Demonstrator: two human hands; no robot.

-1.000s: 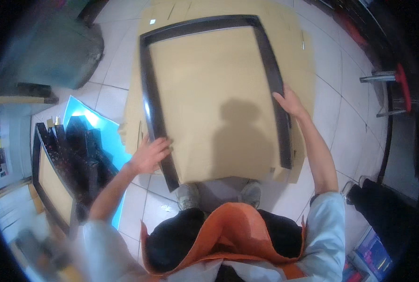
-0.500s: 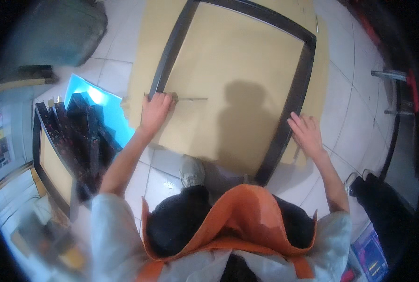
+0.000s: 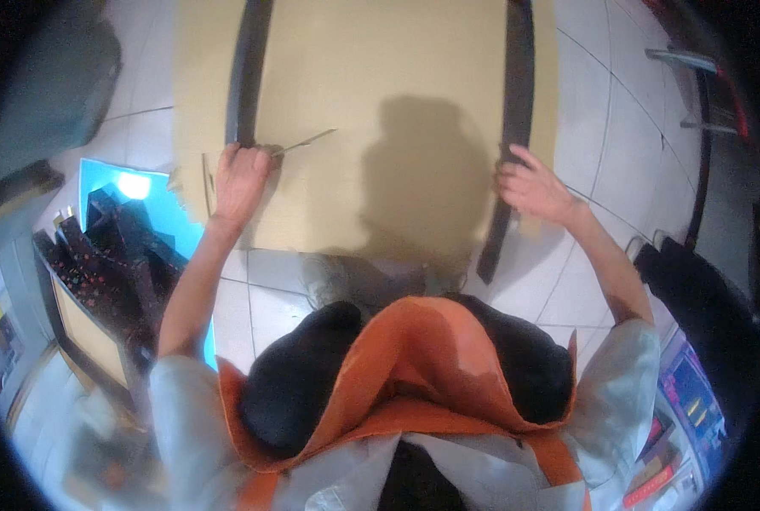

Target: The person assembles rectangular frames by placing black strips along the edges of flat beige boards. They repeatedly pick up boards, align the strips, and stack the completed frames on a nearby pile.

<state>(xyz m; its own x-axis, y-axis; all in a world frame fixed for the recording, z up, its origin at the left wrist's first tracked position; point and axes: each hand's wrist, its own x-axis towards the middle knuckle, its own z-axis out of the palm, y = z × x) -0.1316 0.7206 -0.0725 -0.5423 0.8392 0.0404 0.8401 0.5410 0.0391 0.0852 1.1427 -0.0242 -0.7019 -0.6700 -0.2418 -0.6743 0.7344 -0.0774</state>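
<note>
A dark picture-frame-like assembly lies on a tan cardboard sheet (image 3: 312,204). Its left bar (image 3: 249,72) and right bar (image 3: 520,77) run away from me, and their far ends are cut off by the view. My left hand (image 3: 242,183) is closed around the near end of the left bar. A thin dark strip or tool (image 3: 307,141) sticks out to the right beside those fingers; whether they hold it I cannot tell. My right hand (image 3: 533,186) curls its fingers over the right bar, whose near end extends past the hand toward me.
Left of me, dark speckled bars (image 3: 111,277) are piled beside a smaller dark frame (image 3: 90,332) and a shiny blue sheet (image 3: 191,213). White floor tiles (image 3: 584,247) surround the cardboard. At right are a person's dark-clad leg (image 3: 695,281) and a metal rack (image 3: 691,60).
The view has shifted, taking the frame's far side out of sight. The bars now stand straighter in view. My right hand has come further over its bar. The thin strip has swung to a slant.
</note>
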